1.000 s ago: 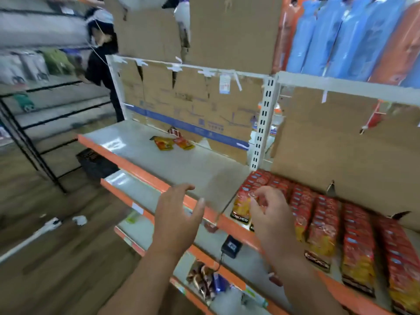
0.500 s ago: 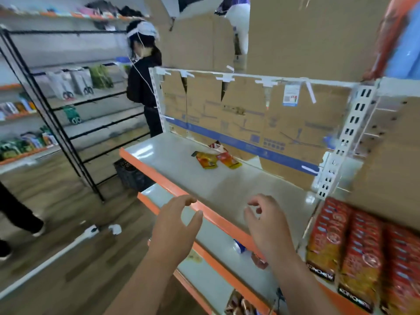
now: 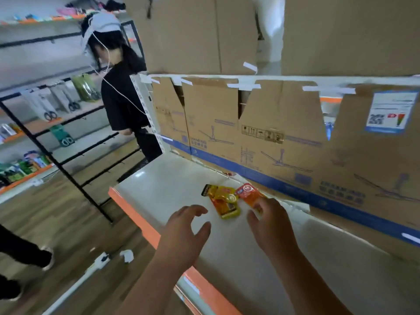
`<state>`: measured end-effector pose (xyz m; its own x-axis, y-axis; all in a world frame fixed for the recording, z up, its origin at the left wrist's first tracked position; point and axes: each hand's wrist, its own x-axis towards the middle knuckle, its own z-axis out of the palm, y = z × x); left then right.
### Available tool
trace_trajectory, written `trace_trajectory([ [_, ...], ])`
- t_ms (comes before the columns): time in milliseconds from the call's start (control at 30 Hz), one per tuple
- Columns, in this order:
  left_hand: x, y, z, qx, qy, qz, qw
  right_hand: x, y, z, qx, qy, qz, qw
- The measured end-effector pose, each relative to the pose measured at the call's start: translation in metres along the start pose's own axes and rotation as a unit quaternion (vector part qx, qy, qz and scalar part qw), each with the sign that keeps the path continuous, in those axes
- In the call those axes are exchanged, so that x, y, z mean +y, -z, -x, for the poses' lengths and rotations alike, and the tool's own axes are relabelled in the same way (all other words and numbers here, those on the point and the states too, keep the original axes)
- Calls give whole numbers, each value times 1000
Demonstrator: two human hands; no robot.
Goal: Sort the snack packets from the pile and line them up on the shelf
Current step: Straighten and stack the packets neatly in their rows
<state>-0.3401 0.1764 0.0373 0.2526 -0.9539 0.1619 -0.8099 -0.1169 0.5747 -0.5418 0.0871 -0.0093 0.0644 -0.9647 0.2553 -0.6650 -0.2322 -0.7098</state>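
A small pile of snack packets lies on the white shelf with the orange front edge. A yellow-orange packet lies flat, and an orange-red packet lies just right of it. My left hand hovers above the shelf just left of the pile, fingers loosely spread and holding nothing. My right hand is over the orange-red packet, its fingertips at the packet's near end. Whether those fingers touch the packet is unclear.
Taped cardboard panels form the shelf's back wall. A person in black stands at the shelf's far left end. Black wire racks with goods line the aisle on the left. Someone's foot and white scraps are on the wooden floor.
My view has swung left, away from the filled shelf of red packets. Both hands have moved forward to the small pile, and my right hand now reaches the orange-red packet.
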Motion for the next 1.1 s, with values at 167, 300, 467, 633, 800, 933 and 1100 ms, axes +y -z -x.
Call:
trace_trajectory([
  [167, -28, -26, -41, -39, -14, -25, 999, 13, -37, -31, -38, -35, 132, 990],
  [300, -43, -41, -76, -52, -52, -46, 996, 23, -56, -39, -44, -62, 183, 980],
  [467, -54, -66, -119, -70, -145, -129, 979, 22, -71, -43, -10, -101, 235, 967],
  [633, -73, -88, -163, -144, -239, -141, 950, 16, -79, -49, -4, -130, 304, 944],
  [800, -100, -98, -177, -137, -256, -98, 952, -5, -86, -40, 38, -209, 306, 928],
  [933, -103, -101, -180, -141, -290, -73, 944, -12, -96, -28, 67, -262, 290, 918],
  [1100, -106, -98, -180, -150, -301, -31, 941, -27, -102, -14, 115, -258, 250, 926],
])
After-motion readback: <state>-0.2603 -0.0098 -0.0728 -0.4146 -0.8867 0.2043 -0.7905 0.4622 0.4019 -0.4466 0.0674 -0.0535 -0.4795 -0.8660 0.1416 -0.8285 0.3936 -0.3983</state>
